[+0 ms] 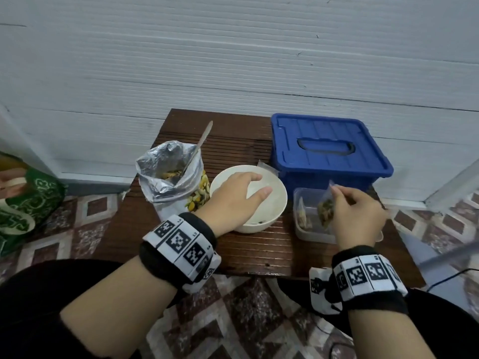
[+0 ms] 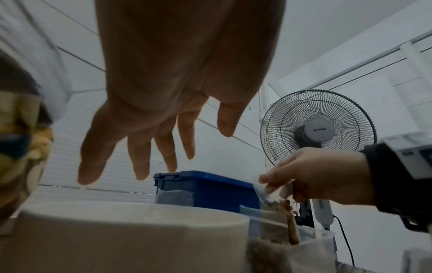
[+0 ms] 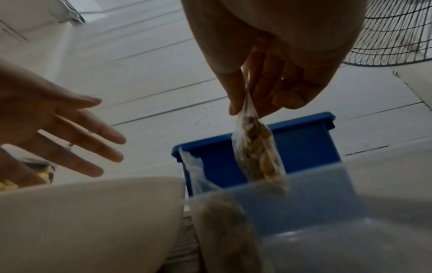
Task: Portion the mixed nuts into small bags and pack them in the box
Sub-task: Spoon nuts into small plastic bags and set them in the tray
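Note:
My right hand (image 1: 348,203) pinches the top of a small clear bag of mixed nuts (image 1: 326,209) and holds it hanging into a clear plastic box (image 1: 303,229). The right wrist view shows the same small bag (image 3: 256,153) dangling from my thumb and fingers, its bottom inside the clear box (image 3: 327,212). Another filled bag (image 1: 302,216) leans at the box's left side. My left hand (image 1: 241,193) hovers over the white bowl (image 1: 274,216) with fingers spread and straight (image 2: 140,147), holding nothing. The foil bag of mixed nuts (image 1: 172,180) stands left of the bowl with a spoon (image 1: 199,143) in it.
A blue lidded crate (image 1: 329,149) sits behind the clear box on the dark slatted wooden table (image 1: 259,252). An empty clear bag (image 1: 267,167) leans against the crate. A standing fan (image 2: 318,129) is to the right, a green bag (image 1: 28,203) on the floor to the left.

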Demonstrator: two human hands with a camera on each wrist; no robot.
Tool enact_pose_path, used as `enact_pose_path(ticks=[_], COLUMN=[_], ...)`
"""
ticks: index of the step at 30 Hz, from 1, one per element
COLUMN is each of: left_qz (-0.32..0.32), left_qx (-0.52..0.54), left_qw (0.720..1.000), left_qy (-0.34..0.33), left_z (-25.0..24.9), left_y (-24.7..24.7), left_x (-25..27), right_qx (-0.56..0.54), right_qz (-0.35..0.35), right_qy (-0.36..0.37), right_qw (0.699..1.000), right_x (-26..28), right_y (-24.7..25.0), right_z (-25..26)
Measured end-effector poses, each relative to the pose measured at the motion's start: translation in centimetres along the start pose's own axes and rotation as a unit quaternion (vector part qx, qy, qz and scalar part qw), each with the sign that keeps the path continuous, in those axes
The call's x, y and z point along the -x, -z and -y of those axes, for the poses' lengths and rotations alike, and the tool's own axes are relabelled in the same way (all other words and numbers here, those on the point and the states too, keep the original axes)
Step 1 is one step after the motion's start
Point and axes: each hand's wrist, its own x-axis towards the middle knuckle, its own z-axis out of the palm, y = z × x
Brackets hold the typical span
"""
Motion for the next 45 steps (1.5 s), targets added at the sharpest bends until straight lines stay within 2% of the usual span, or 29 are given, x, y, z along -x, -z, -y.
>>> enact_pose_path(ticks=[3,5,11,14,16,18,20,22,25,30,36,42,45], left_qz=[0.005,0.009,0.0,-0.012,-0.015,-0.015,-0.018,-0.022,-0.025,-0.035,-0.031,-0.033,-0.029], left_qx=[0.0,0.004,0.006,0.015,0.02,0.024,0.029,0.035,0.04,0.045,0.048,0.047,0.042], left_qw=[1.0,1.0,0.999,0.999,0.999,0.999,0.999,0.999,0.998,0.998,0.998,0.998,0.998], left_qy=[0.02,0.028,0.036,0.037,0.034,0.031,0.031,0.031,0.032,0.029,0.031,0.028,0.031], left_z=[0.2,0.3,0.4,0.4,0.4,0.3,0.3,0.4,0.4,0.4,0.3,0.3,0.4], left_y=[-0.2,-0.2,0.2,0.5,0.6,0.7,0.9,0.9,0.8,1.0,1.0,1.1,1.0], left_x=[-0.2,-0.3,-0.3,-0.4,-0.3,-0.3,-0.3,-0.3,-0.4,-0.5,-0.5,-0.5,-0.6], right_qx=[0.075,0.088,0.051,0.048,0.07,0.098,0.129,0.151,0.18,0.252,0.251,0.238,0.215], right_qz=[0.086,0.129,0.099,0.057,0.027,0.032,0.093,0.193,0.308,0.388,0.389,0.35,0.318], right_qy=[-0.04,-0.065,-0.075,-0.025,0.048,0.122,0.199,0.243,0.256,0.248,0.28,0.293,0.297], right_qw=[0.993,0.986,0.991,0.997,0.996,0.987,0.967,0.939,0.898,0.851,0.841,0.857,0.874], right_x=[0.6,1.1,1.1,0.5,0.5,0.7,1.2,1.7,2.2,2.3,2.7,3.3,3.1], right_y=[-0.7,-1.1,-1.2,-1.6,-2.2,-2.9,-3.6,-4.4,-5.4,-6.4,-7.3,-7.9,-7.6], right_z=[-0.8,-1.1,-0.4,-0.2,0.0,0.8,1.9,3.1,4.3,5.0,5.0,4.7,4.7])
